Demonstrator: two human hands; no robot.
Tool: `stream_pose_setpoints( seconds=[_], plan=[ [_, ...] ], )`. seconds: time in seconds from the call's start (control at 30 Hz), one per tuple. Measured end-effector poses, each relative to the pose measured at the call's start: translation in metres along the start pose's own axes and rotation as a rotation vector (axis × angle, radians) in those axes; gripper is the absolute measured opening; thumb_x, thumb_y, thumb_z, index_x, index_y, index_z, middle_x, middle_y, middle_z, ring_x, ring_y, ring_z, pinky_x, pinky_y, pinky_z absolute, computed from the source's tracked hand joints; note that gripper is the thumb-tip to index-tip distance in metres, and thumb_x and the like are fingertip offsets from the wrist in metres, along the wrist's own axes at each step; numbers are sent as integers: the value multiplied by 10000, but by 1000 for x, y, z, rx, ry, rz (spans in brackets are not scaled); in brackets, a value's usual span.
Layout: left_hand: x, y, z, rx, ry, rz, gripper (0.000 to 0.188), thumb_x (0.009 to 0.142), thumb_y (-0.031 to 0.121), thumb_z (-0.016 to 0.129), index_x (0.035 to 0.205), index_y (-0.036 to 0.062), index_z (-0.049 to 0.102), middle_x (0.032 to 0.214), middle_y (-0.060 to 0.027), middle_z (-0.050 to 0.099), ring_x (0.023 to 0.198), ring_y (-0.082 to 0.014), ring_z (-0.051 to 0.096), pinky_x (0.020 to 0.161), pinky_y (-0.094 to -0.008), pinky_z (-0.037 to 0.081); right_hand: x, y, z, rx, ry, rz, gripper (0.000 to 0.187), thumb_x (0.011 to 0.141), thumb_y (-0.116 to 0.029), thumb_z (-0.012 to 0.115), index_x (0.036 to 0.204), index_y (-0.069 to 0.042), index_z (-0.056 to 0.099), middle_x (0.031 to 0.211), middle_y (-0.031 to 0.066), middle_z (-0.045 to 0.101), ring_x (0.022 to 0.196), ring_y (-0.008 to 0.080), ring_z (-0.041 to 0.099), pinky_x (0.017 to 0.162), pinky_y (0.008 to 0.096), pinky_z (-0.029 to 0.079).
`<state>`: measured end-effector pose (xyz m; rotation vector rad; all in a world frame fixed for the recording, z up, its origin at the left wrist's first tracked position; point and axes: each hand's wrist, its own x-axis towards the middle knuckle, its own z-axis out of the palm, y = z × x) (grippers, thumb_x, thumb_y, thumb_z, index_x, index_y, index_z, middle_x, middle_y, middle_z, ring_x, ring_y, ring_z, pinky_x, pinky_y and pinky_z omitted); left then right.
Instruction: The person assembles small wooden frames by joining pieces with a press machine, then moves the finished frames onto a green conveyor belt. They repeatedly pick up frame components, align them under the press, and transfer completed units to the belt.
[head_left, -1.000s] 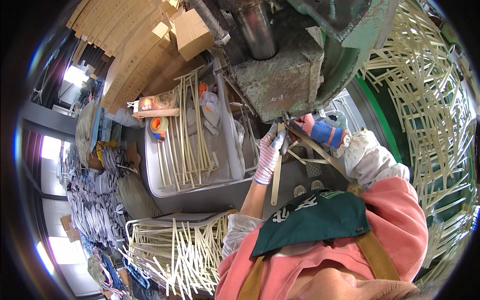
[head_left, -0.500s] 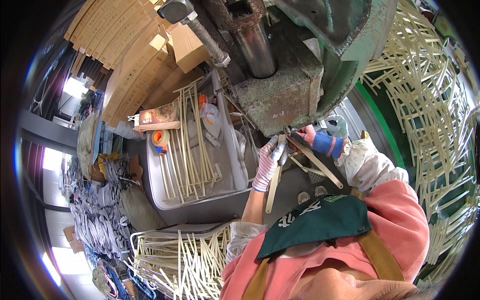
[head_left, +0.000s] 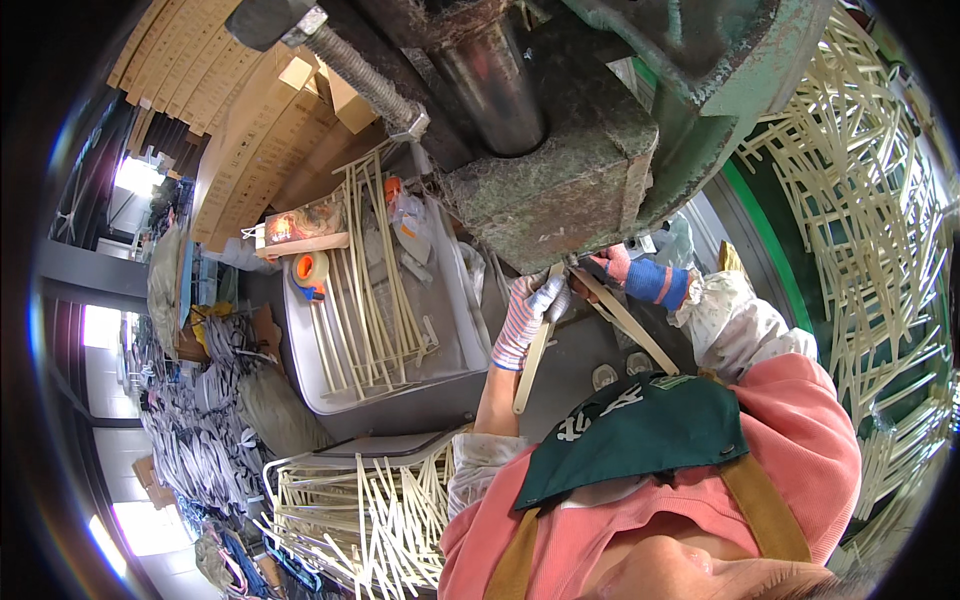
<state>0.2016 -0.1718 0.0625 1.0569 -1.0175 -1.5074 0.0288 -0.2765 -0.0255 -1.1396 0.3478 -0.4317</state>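
My left hand, in a pink-and-white striped glove with grey fingertips, is closed around the upper part of a long, flat cream strip. The strip hangs down with a small hole at its lower end. My right hand, in a blue-and-pink glove, has its fingers bent at the top of another cream strip, which slants down to the right. Both hands meet just under the worn metal block of a green machine. The block's underside and the strips' upper ends are hidden.
Left of my hands, a pale plastic tub holds cream strips, a tape roll and a packet. A wire-rimmed bin of strips stands below it. Many strips lie piled at right. Cardboard is stacked behind.
The view has moved closer to the machine, whose block looks larger. The left strip's lower end has swung slightly left. Both hands stay under the block.
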Motion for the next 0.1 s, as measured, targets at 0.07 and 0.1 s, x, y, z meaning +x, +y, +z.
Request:
stream_pose_setpoints(
  seconds=[0.07,0.1],
  plan=[
    [4,-5,-4,13,13,-11,338,936,311,558,784,28,665,543,40,478,491,-35,376,478,-229,248,-1,-2,0,-39,27,-2,469,935,-505,513,1051,-56,585,876,120,648,762,220,623,613,355,533],
    [3,-10,-5,4,19,-4,338,936,311,558,784,28,665,543,40,478,491,-35,376,478,-229,248,-1,-2,-1,-109,42,-36,470,932,-504,519,1059,-57,586,882,119,649,802,230,634,619,388,539]
  ],
)
